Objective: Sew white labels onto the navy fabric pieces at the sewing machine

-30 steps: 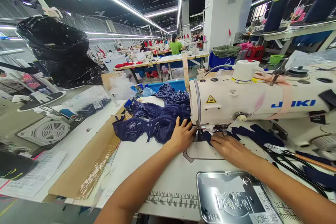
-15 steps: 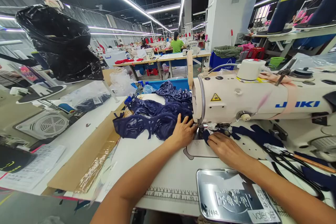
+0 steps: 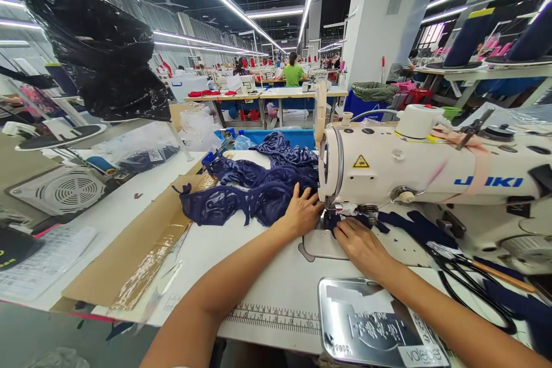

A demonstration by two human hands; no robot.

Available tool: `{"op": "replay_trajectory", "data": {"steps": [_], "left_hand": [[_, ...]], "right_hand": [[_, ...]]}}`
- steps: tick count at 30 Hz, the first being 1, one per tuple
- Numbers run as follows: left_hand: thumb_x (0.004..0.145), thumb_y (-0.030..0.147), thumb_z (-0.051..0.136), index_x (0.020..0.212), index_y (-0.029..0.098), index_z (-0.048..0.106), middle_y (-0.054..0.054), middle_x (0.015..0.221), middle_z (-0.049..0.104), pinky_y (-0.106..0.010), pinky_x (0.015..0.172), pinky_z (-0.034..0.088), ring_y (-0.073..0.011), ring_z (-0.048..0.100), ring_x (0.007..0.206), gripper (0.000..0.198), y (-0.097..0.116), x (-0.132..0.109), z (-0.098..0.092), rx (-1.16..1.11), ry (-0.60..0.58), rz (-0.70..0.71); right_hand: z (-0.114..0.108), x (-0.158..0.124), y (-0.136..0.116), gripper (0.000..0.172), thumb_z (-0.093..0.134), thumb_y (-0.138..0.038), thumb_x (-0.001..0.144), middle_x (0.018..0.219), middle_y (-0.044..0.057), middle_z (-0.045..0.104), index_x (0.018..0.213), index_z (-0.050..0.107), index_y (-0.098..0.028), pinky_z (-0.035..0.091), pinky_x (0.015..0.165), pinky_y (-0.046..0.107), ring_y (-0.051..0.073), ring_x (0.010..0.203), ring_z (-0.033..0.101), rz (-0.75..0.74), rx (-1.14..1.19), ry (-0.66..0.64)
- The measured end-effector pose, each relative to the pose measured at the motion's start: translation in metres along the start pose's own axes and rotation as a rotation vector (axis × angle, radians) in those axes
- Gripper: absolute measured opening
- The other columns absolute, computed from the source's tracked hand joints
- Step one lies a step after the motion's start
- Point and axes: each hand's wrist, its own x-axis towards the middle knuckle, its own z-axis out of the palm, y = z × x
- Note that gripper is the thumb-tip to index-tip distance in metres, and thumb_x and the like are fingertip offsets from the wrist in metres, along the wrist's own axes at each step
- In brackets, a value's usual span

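A white JUKI sewing machine [image 3: 431, 175] stands on the white table [image 3: 254, 270]. Navy lace fabric [image 3: 250, 192] lies heaped to the left of its head and runs under the needle. My left hand [image 3: 304, 210] rests flat on the lace just left of the needle, fingers stretched out. My right hand [image 3: 360, 247] lies on the needle plate, fingertips pressing a small navy piece [image 3: 334, 219] at the presser foot.
A metal plate [image 3: 379, 325] lies at the table's front edge. Black scissors [image 3: 470, 284] lie to the right. Cardboard [image 3: 138, 253] covers the table's left part. A black plastic bag [image 3: 99, 52] hangs upper left. A person in green [image 3: 294, 72] works far behind.
Both hands have shifted slightly left along the fabric at the needle; the view has tilted down and to the right a little.
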Motion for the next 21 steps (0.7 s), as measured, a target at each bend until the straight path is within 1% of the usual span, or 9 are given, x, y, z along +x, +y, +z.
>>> {"op": "replay_trajectory", "data": {"steps": [3, 6, 9, 11, 15, 17, 19, 20, 21], "left_hand": [[0.082, 0.024, 0.046, 0.098, 0.019, 0.061, -0.008, 0.106, 0.06, -0.06, 0.099, 0.023, -0.0295, 0.043, 0.11, 0.023, 0.0, 0.0, 0.002, 0.002, 0.016, -0.003], [0.081, 0.024, 0.046, 0.099, 0.019, 0.061, -0.008, 0.106, 0.059, -0.058, 0.099, 0.024, -0.0293, 0.043, 0.109, 0.024, -0.001, -0.001, 0.004, -0.004, 0.039, -0.001], [0.081, 0.023, 0.045, 0.1, 0.019, 0.061, -0.008, 0.106, 0.059, -0.057, 0.099, 0.025, -0.0286, 0.043, 0.108, 0.025, -0.002, -0.003, 0.004, -0.02, 0.054, -0.013], [0.081, 0.023, 0.045, 0.102, 0.019, 0.061, -0.008, 0.106, 0.059, -0.055, 0.099, 0.026, -0.0278, 0.044, 0.107, 0.026, -0.002, -0.005, 0.004, -0.031, 0.066, -0.02], [0.081, 0.022, 0.045, 0.103, 0.021, 0.061, -0.007, 0.105, 0.059, -0.054, 0.1, 0.025, -0.0269, 0.043, 0.107, 0.027, -0.003, -0.008, 0.006, -0.05, 0.085, -0.017], [0.081, 0.022, 0.045, 0.103, 0.021, 0.062, -0.007, 0.103, 0.059, -0.054, 0.1, 0.025, -0.0267, 0.044, 0.106, 0.027, -0.003, -0.008, 0.006, -0.059, 0.087, -0.016], [0.081, 0.022, 0.045, 0.103, 0.022, 0.062, -0.006, 0.104, 0.06, -0.054, 0.1, 0.025, -0.0265, 0.044, 0.106, 0.028, -0.003, -0.008, 0.006, -0.073, 0.086, -0.015], [0.081, 0.022, 0.044, 0.103, 0.022, 0.062, -0.006, 0.104, 0.06, -0.054, 0.1, 0.024, -0.0264, 0.044, 0.106, 0.028, -0.003, -0.008, 0.006, -0.082, 0.085, -0.016], [0.081, 0.022, 0.044, 0.103, 0.021, 0.061, -0.006, 0.104, 0.06, -0.054, 0.1, 0.024, -0.0263, 0.043, 0.106, 0.028, -0.003, -0.008, 0.006, -0.092, 0.082, -0.014]], "right_hand": [[0.0, 0.001, 0.001, 0.021, 0.049, 0.004, 0.07, 0.078, 0.01, 0.062, 0.075, 0.063, -0.011, 0.048, 0.076, 0.033, 0.02, 0.071, 0.057, -0.003, -0.013, -0.007], [-0.002, 0.001, 0.005, 0.02, 0.051, 0.002, 0.071, 0.081, 0.009, 0.063, 0.077, 0.063, -0.013, 0.048, 0.072, 0.031, 0.02, 0.075, 0.058, 0.015, 0.003, -0.052], [-0.003, -0.003, 0.016, 0.023, 0.051, 0.004, 0.07, 0.083, 0.008, 0.064, 0.078, 0.063, -0.014, 0.048, 0.065, 0.029, 0.02, 0.074, 0.059, 0.035, -0.003, -0.112], [-0.003, -0.007, 0.026, 0.027, 0.049, 0.007, 0.067, 0.084, 0.008, 0.065, 0.077, 0.063, -0.014, 0.047, 0.062, 0.028, 0.019, 0.072, 0.06, 0.027, -0.014, -0.128], [-0.005, -0.013, 0.04, 0.029, 0.047, 0.007, 0.067, 0.085, 0.008, 0.066, 0.075, 0.063, -0.015, 0.047, 0.065, 0.027, 0.018, 0.072, 0.06, 0.008, 0.028, -0.109], [-0.007, -0.014, 0.04, 0.023, 0.049, 0.001, 0.071, 0.087, 0.008, 0.067, 0.076, 0.064, -0.016, 0.047, 0.067, 0.029, 0.019, 0.075, 0.06, 0.023, 0.055, -0.112], [-0.008, -0.014, 0.037, 0.013, 0.051, -0.012, 0.077, 0.09, 0.01, 0.066, 0.077, 0.064, -0.016, 0.046, 0.07, 0.032, 0.021, 0.076, 0.06, 0.065, 0.07, -0.117], [-0.007, -0.014, 0.035, 0.014, 0.051, -0.02, 0.08, 0.089, 0.011, 0.067, 0.078, 0.064, -0.015, 0.046, 0.072, 0.034, 0.022, 0.076, 0.06, 0.103, 0.069, -0.113], [-0.006, -0.013, 0.032, 0.019, 0.05, -0.026, 0.082, 0.088, 0.011, 0.067, 0.08, 0.065, -0.015, 0.046, 0.073, 0.036, 0.023, 0.075, 0.06, 0.151, 0.06, -0.105]]}}
